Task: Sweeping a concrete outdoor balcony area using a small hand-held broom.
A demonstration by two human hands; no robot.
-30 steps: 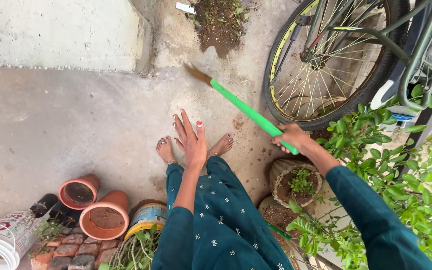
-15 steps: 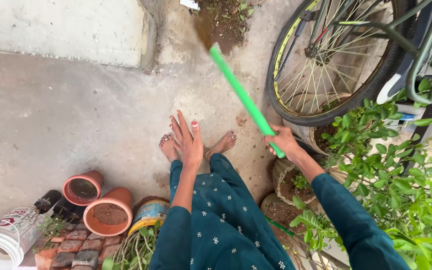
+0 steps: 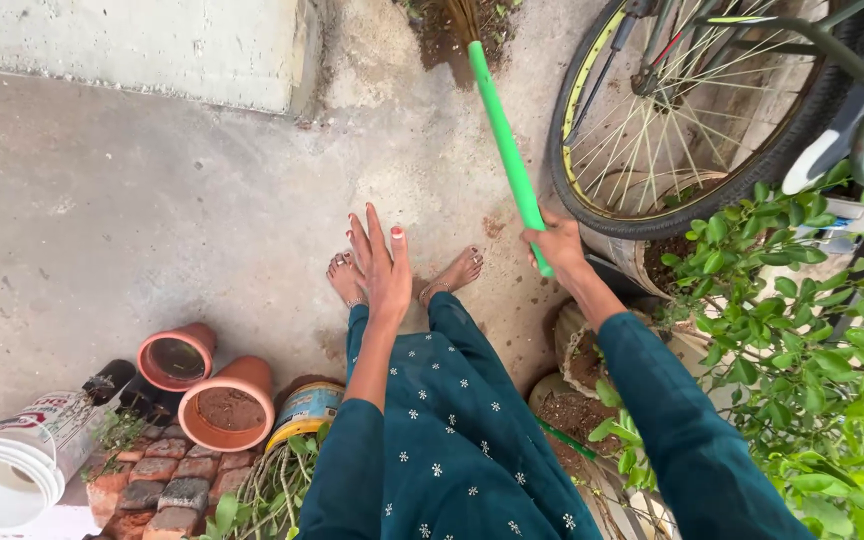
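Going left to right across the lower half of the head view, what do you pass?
White bucket → two terracotta pots → yellow-rimmed tin → open left hand → right hand gripping the green broom handle → leafy green plant.

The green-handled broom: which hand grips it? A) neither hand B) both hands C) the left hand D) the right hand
D: the right hand is closed around the lower end of the green-handled broom, while the left hand is held open with fingers spread above the bare feet, touching nothing.
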